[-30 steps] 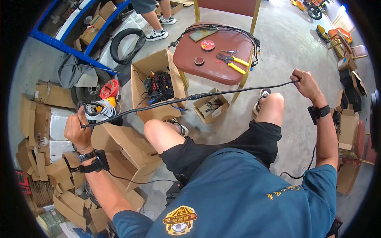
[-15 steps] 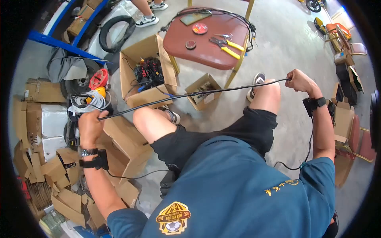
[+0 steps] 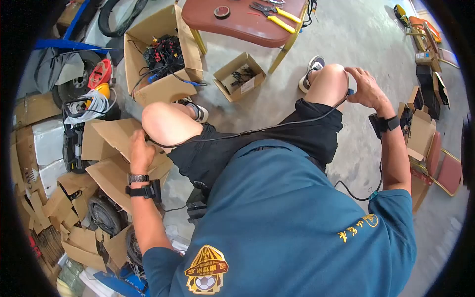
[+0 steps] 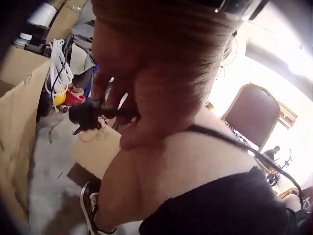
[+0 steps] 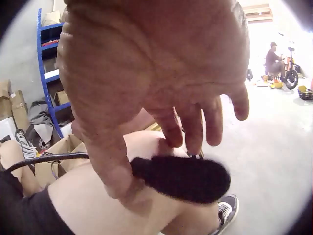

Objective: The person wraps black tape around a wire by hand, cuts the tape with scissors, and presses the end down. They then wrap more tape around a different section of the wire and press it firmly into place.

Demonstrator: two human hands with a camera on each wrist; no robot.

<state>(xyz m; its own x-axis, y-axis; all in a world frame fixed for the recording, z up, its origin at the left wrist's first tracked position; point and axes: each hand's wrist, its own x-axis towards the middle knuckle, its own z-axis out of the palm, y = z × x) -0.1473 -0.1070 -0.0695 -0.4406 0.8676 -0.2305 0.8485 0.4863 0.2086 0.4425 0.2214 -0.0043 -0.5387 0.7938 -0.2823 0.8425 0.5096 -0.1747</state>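
Observation:
A black cable sags across the person's lap in the head view, with a thicker section near its middle. By the knee on the left, the left hand grips one end with curled fingers; a dark connector sticks out beyond them in the left wrist view. Over the other knee, the right hand has its fingers loosely extended and spread. A dark, rounded plug at the cable's other end is beside the thumb, below the fingers, in the right wrist view.
A brown chair carries yellow-handled pliers and a tape roll. In front are a carton of tangled wires and a smaller box. Open cartons crowd the left side, with wheels among them.
Both hands have come down from holding the cable stretched in the air to the knees, and the cable has gone slack. The right fingers have loosened. The head view has tilted downward.

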